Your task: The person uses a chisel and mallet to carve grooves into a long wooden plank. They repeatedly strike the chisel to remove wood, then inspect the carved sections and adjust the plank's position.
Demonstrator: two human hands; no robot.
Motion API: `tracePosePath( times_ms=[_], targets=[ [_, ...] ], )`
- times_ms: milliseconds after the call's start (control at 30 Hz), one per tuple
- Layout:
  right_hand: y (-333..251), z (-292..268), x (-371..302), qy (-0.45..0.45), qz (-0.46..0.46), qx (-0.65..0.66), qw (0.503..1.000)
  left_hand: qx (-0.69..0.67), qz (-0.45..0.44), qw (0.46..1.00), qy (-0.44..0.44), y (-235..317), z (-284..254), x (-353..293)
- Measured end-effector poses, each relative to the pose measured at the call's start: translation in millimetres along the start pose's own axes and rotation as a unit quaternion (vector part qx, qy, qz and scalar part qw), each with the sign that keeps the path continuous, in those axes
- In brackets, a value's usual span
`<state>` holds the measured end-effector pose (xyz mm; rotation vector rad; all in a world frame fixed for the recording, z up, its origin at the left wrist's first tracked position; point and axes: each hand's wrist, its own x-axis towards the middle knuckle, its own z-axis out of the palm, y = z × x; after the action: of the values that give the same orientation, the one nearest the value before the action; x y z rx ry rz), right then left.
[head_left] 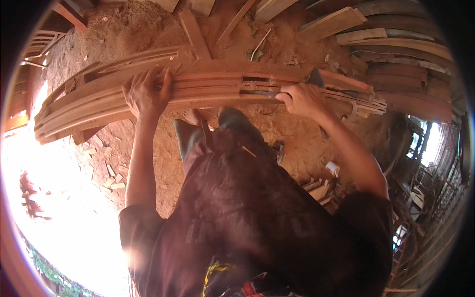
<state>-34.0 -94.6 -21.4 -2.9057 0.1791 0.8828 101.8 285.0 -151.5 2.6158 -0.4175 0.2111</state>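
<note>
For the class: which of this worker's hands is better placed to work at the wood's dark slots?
Probably the right hand: it is curled just beside the slots. The left hand lies on the wood, farther from them.

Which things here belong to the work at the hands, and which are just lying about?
Part of the work:
- grooved wooden beams, under the left hand
- dark tool, apparently in the right hand, kind unclear

Seemingly just lying about:
- small wood offcuts on the ground
- white cup-like thing
- stacked boards, upper right
</note>
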Motion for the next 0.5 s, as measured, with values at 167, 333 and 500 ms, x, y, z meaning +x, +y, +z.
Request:
tracePosePath(
  times_ms=[167,333,500],
  targets=[
    [20,-8,-5,0.016,-0.069,0.023,0.997,0.008,0.007,1.0,-0.003,2,2,1],
    [17,-75,-37,0.168,-0.023,0.465,0.869,0.038,0.025,0.999,-0.004,-5,1,3],
    [10,-34,-55,0.211,0.004,0.483,0.85,-0.024,0.189,0.98,-0.054,71,35,-15]
  ],
)
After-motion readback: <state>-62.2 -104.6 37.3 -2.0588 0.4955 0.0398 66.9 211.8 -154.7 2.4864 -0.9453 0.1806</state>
